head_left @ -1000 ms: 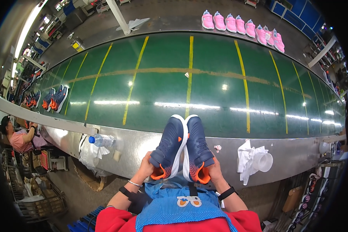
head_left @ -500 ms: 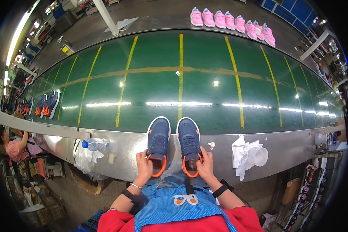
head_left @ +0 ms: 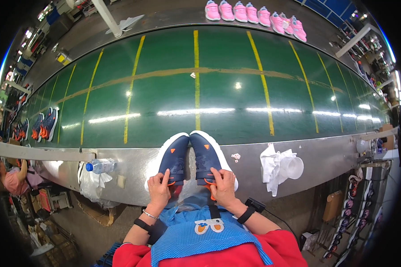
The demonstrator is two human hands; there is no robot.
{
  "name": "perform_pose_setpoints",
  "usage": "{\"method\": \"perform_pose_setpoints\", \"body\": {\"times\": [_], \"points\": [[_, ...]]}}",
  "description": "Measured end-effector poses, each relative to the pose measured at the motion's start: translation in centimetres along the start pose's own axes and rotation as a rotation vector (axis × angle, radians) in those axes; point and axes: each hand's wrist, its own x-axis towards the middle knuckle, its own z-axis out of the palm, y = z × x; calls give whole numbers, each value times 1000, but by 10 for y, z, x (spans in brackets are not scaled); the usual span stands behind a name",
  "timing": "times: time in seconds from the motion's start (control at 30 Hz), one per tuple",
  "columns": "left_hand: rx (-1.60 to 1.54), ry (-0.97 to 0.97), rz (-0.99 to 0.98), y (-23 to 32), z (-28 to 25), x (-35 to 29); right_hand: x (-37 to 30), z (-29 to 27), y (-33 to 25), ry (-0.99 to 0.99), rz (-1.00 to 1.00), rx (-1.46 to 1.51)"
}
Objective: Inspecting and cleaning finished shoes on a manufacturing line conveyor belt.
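Resting side by side on the grey metal table (head_left: 133,171) in front of the person are two navy-blue sneakers with white soles and orange trim, toes pointing away toward the broad green conveyor belt with yellow cross lines (head_left: 236,89). The left hand (head_left: 159,192) grips the heel end of the left navy sneaker (head_left: 173,156), fingers curled over its collar and forefinger stretched up along the opening; the right hand (head_left: 222,187) likewise clasps the heel of the right navy sneaker (head_left: 206,155), fingers laid over the tongue area. The two shoes touch along their inner edges, and their toes reach just to the belt's near edge. On the table to the left lies a clear plastic water bottle with a blue cap (head_left: 100,166), just beside a crumpled clear plastic bag (head_left: 93,184). To the right sits a heap of white cloth (head_left: 274,164) touching a clear plastic cup (head_left: 294,168) lying on its side. Far across the belt a row of pink sneakers (head_left: 254,15) stands on the opposite table, and at the belt's left end another pair of navy-and-orange sneakers (head_left: 44,125) rides on the green surface. Both wrists carry dark bands, and the person wears a blue checked apron (head_left: 205,236) over red sleeves.
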Motion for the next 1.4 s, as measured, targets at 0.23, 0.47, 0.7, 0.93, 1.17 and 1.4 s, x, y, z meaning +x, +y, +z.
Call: {"method": "perform_pose_setpoints", "body": {"times": [0.23,0.47,0.7,0.93,1.17,1.4], "points": [[-143,50,-127,-2,2,4,-4,5,9,55,46,116],[-567,-31,-350,15,29,11,1,11,20,160,342,381],[-556,-50,-359,4,67,-10,-11,13,27,182,363,480],[-673,-189,-411,32,1,16,-9,-7,23,257,443,515],[-1316,-547,-562,101,-5,75,-8,-40,-9,220,208,415],[-1185,-613,-743,105,-3,102,-3,-65,-20,125,21,343]]}}
